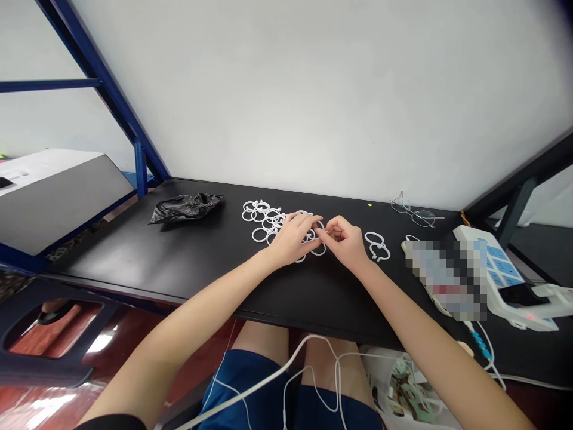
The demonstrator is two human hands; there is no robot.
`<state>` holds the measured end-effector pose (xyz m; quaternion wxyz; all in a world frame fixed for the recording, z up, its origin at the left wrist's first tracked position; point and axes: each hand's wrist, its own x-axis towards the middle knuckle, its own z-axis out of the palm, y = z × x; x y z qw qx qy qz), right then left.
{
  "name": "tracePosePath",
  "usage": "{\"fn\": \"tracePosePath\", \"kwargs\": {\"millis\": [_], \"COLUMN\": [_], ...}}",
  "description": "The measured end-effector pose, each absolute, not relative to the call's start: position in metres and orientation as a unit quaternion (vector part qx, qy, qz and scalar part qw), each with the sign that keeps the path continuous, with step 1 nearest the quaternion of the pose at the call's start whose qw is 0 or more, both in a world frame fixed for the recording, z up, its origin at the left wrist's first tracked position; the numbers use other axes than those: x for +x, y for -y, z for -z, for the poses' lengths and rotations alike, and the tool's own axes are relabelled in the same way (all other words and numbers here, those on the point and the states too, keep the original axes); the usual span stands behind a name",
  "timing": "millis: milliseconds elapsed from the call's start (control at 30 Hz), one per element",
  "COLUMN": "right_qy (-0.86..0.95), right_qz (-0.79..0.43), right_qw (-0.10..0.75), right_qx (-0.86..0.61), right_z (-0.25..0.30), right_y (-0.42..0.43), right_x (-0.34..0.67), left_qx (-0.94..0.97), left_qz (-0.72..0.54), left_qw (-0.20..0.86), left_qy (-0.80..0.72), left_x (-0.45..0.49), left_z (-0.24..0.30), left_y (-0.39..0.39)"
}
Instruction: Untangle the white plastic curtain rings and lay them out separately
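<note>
Several white plastic rings (264, 218) lie in a loose heap on the black desk (147, 257). My left hand (293, 239) rests on the right part of that heap, fingers curled over a white ring. My right hand (344, 239) meets it from the right, thumb and forefinger pinched on the same ring (319, 239). Two more white rings (377, 246) lie joined together just right of my right hand.
A crumpled black plastic bag (185, 207) lies at the desk's left. Glasses (414, 213) rest by the white wall. A white power strip (505, 275) and cables sit at the right. Blue metal framing (138, 167) stands at the left.
</note>
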<state>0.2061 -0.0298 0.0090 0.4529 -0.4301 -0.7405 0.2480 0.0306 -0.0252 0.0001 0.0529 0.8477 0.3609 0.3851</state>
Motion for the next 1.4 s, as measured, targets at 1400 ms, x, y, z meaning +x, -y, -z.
{"fn": "tracePosePath", "kwargs": {"millis": [1400], "right_qy": [0.806], "right_qz": [-0.166], "right_qw": [0.424], "right_qx": [-0.377], "right_z": [-0.0053], "right_y": [0.0257], "right_x": [0.2075], "left_qx": [0.83], "left_qz": [-0.402], "left_qw": [0.046], "left_qy": [-0.382], "left_x": [0.0287], "left_z": [0.0049], "left_y": [0.0195]}}
